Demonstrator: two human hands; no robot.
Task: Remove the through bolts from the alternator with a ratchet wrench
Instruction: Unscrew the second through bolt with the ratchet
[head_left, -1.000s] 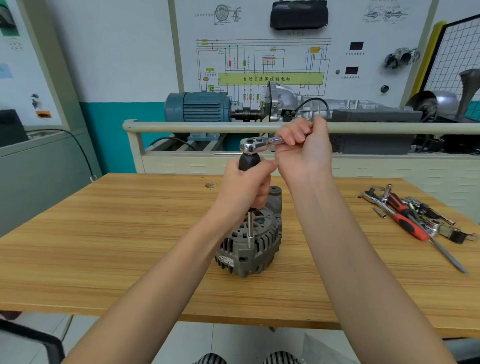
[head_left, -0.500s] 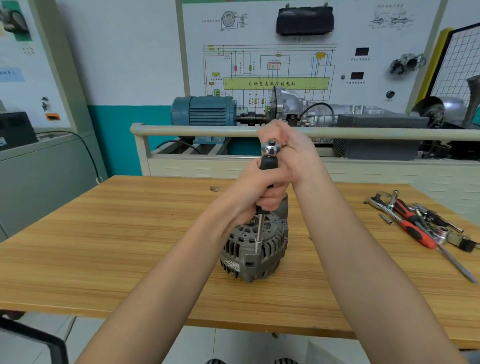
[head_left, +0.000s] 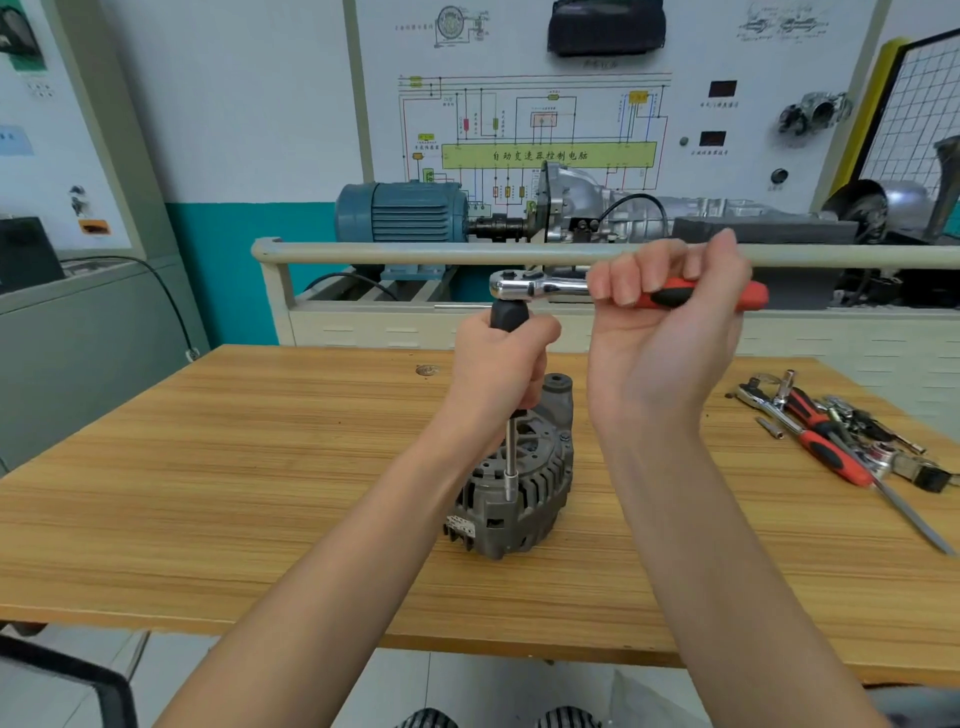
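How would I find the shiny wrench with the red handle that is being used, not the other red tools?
Start at the wooden table and find the gray alternator standing on it. A thin metal rod rises from it to the ratchet wrench, held level above. Unlike the red-handled tools lying in the pile on the table, it is up in the air, its red handle gripped by the right hand.

A grey finned alternator (head_left: 514, 488) stands on my wooden table (head_left: 260, 493). My ratchet wrench (head_left: 613, 292), chrome head and red-black handle, lies level above it, its extension bar (head_left: 511, 457) dropping upright onto the housing's near edge.
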